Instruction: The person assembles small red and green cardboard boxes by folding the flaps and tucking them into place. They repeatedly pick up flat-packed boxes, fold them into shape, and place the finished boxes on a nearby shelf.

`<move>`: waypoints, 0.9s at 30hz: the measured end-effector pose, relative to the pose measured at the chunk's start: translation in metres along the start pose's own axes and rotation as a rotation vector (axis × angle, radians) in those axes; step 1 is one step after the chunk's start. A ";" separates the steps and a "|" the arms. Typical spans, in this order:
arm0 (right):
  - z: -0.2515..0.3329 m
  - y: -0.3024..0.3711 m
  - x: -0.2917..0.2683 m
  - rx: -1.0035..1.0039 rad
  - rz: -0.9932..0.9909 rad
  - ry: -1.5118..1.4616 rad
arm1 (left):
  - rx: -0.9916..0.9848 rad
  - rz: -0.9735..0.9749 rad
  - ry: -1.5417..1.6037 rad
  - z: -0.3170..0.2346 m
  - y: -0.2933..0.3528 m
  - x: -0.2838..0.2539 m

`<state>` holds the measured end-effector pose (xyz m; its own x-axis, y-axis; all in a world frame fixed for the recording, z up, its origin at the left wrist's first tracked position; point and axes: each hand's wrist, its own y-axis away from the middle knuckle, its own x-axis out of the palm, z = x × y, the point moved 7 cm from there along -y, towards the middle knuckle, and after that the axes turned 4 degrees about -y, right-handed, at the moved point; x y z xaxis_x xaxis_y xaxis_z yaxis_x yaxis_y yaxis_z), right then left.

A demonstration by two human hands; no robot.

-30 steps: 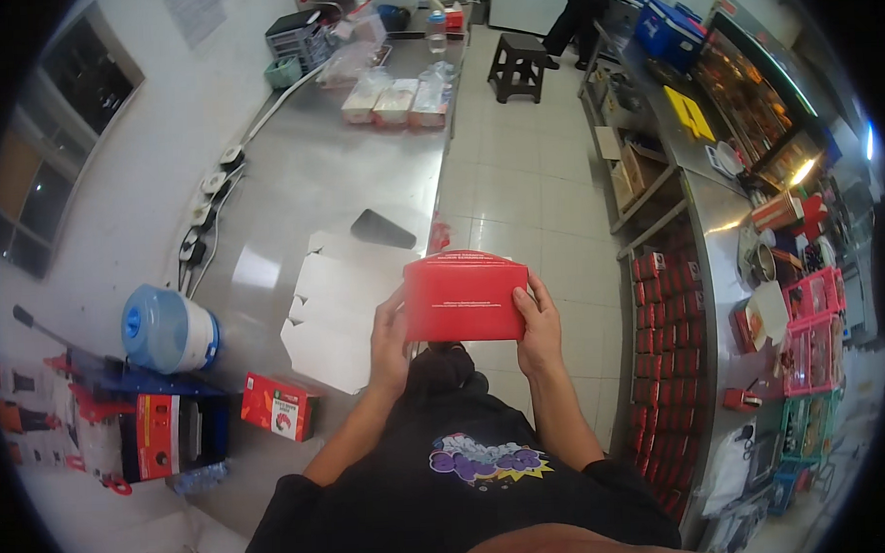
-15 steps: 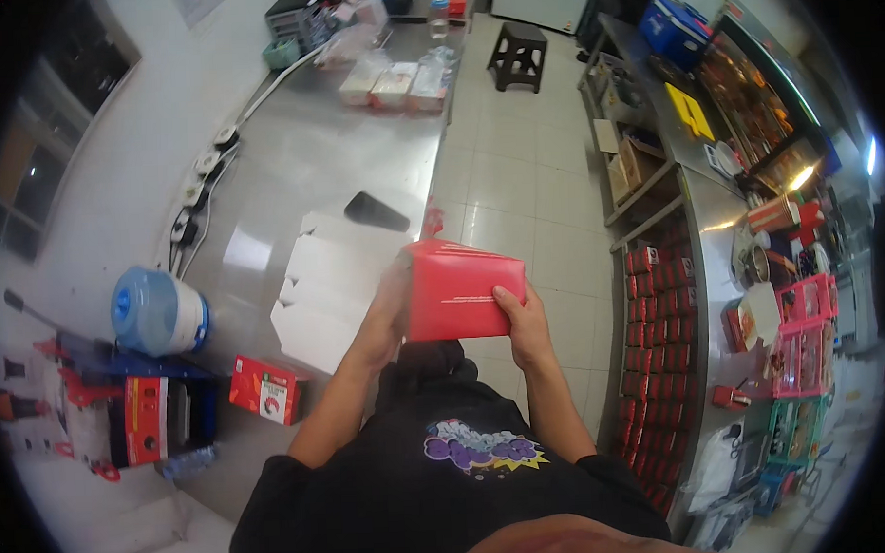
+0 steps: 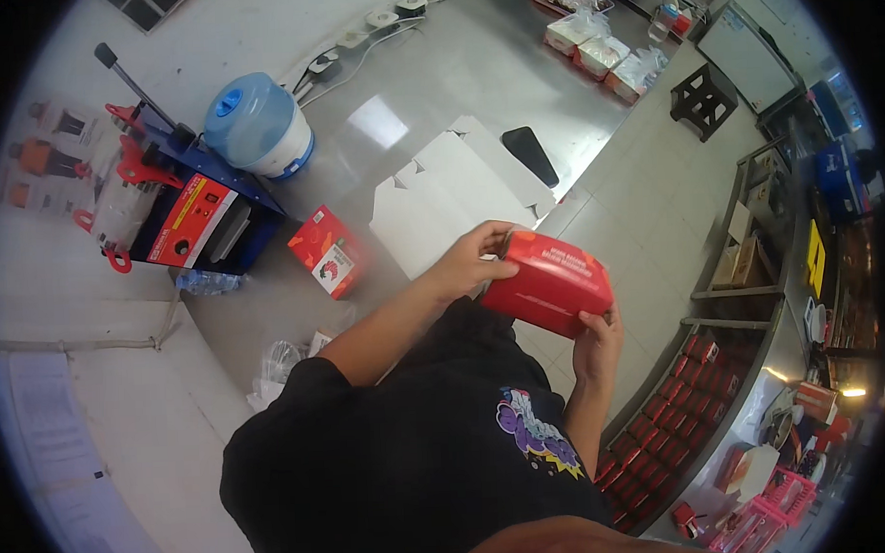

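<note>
Between my two hands is a red cardboard box, tilted and held in front of my body, off the table. My left hand grips its left end, thumb on the printed face. On the right end, the fingers of my right hand are closed round the lower corner. A flat white cardboard blank lies on the metal table just beyond my left hand. Beside its far edge rests a dark phone-shaped slab. Another red box stands on the table left of my left forearm.
A blue-lidded water jug and a blue machine with a red panel stand at the left. Bagged boxes sit at the table's far end. A dark stool is on the floor. Stacked red boxes fill a shelf at right.
My view has swung to the left. The red box has tipped in my hands, and my left hand now holds its upper left end.
</note>
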<state>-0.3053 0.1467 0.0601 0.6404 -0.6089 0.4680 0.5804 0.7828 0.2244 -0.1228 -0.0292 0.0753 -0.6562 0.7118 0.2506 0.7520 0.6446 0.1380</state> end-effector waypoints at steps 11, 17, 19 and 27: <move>-0.060 -0.010 -0.042 0.252 -0.143 0.346 | 0.259 -0.835 -1.816 0.002 0.010 -0.199; -0.074 0.003 -0.066 0.288 -0.175 0.359 | -0.151 -0.520 -1.708 0.035 -0.016 -0.162; -0.075 0.008 -0.070 0.305 -0.214 0.320 | -0.030 -0.176 -1.700 0.072 -0.022 -0.109; -0.068 0.016 -0.070 0.292 -0.247 0.343 | 0.397 0.018 -1.713 0.117 0.013 -0.050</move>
<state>-0.3073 0.1932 -0.0271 0.6584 -0.7490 0.0744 0.6020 0.5834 0.5452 -0.0872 -0.0240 -0.0471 -0.1668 0.0161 -0.9859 0.8709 0.4712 -0.1396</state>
